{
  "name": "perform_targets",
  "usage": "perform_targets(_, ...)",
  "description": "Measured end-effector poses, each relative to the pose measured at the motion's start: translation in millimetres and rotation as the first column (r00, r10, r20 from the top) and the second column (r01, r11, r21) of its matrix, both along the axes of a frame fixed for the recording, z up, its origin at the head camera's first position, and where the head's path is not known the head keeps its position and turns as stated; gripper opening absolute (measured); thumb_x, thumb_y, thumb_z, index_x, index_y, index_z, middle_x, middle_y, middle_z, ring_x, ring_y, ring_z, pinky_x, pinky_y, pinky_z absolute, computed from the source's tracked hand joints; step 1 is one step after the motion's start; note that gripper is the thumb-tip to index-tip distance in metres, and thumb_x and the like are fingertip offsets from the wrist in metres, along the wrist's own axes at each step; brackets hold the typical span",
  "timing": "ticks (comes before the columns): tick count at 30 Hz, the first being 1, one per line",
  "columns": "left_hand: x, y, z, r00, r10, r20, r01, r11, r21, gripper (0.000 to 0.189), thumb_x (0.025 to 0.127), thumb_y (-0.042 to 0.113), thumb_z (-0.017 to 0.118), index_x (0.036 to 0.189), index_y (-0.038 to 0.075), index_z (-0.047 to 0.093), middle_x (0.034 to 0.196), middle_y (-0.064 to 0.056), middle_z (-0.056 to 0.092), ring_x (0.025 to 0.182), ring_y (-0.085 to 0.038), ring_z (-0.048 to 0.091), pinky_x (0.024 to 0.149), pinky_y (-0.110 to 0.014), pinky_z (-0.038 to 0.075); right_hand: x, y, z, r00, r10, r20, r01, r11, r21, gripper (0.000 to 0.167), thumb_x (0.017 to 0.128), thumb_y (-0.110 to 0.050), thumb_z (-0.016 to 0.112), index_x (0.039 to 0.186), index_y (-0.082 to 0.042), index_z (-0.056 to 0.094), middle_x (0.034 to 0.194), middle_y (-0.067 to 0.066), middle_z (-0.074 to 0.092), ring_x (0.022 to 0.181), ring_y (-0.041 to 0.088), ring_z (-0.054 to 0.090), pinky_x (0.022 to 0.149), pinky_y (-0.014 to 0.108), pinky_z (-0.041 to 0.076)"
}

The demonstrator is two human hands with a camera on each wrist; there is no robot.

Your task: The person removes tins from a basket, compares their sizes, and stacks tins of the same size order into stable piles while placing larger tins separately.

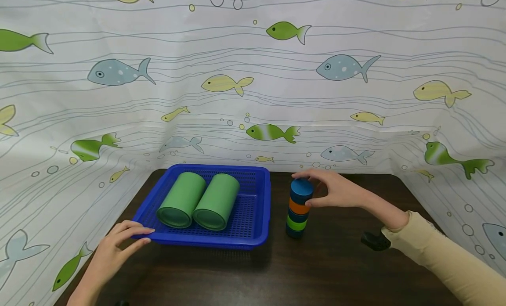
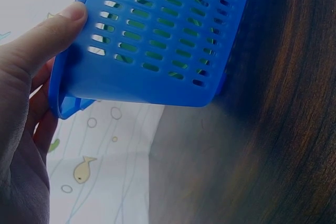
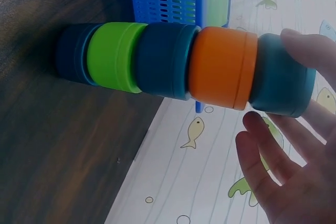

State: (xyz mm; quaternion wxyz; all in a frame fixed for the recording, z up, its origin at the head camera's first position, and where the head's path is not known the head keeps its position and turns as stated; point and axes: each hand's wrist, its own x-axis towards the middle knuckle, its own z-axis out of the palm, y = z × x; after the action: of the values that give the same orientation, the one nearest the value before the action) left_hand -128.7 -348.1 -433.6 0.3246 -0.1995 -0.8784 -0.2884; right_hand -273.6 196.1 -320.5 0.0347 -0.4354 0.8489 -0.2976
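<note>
A stack of small round containers stands upright on the dark table, blue, orange and green among them. My right hand (image 1: 336,189) is at its top, thumb and fingers around the top blue container (image 3: 281,77). Beneath that one sits an orange container (image 3: 223,66), and lower down is a green container (image 3: 113,56). At the left, my left hand (image 1: 116,246) grips the front left corner of a blue plastic basket (image 1: 213,241). The left wrist view shows the thumb on the outer side of the rim and the fingers behind it. Two green cylindrical cans (image 1: 183,196) lie side by side in the basket.
The dark wooden table (image 1: 316,271) is bordered at the back and sides by a white sheet (image 1: 253,108) printed with fish. A black strap-like piece (image 1: 374,241) is by the right wrist. The stack stands just right of the basket.
</note>
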Motion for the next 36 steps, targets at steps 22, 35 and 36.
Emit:
perform_targets(22, 0.6, -1.0, -0.8, 1.000, -0.001, -0.011, 0.001, 1.000, 0.001, 0.042, 0.065, -0.012, 0.082, 0.097, 0.015, 0.078, 0.096, 0.009, 0.062, 0.100, 0.009, 0.049, 0.090, -0.001, 0.034, -12.0, -54.0, 60.6, 0.980, 0.143, -0.138, -0.116, 0.975, 0.189, 0.067, 0.087, -0.033, 0.076, 0.145, -0.015, 0.048, 0.143, 0.006, 0.055, 0.118, 0.022, 0.059, 0.092, 0.042, 0.053)
perform_targets(35, 1.0, -1.1, -0.7, 1.000, 0.009, -0.009, -0.009, 1.000, -0.004, 0.041, 0.066, -0.009, 0.083, 0.097, 0.016, 0.078, 0.097, 0.009, 0.063, 0.100, 0.009, 0.049, 0.090, -0.001, 0.032, -20.7, -142.0, 90.7, 0.932, 0.300, -0.202, -0.161, 0.845, 0.511, 0.073, 0.087, -0.043, 0.074, 0.149, -0.022, 0.042, 0.150, 0.003, 0.046, 0.139, 0.026, 0.043, 0.112, 0.047, 0.039)
perform_targets(36, 1.1, -1.1, -0.8, 1.000, 0.014, -0.005, -0.014, 1.000, -0.005, 0.040, 0.066, -0.009, 0.083, 0.097, 0.016, 0.078, 0.097, 0.009, 0.063, 0.101, 0.009, 0.049, 0.090, -0.001, 0.032, -20.6, -148.9, 91.4, 0.928, 0.309, -0.208, -0.155, 0.828, 0.538, 0.074, 0.087, -0.044, 0.073, 0.149, -0.023, 0.041, 0.151, 0.003, 0.044, 0.141, 0.026, 0.041, 0.114, 0.047, 0.037)
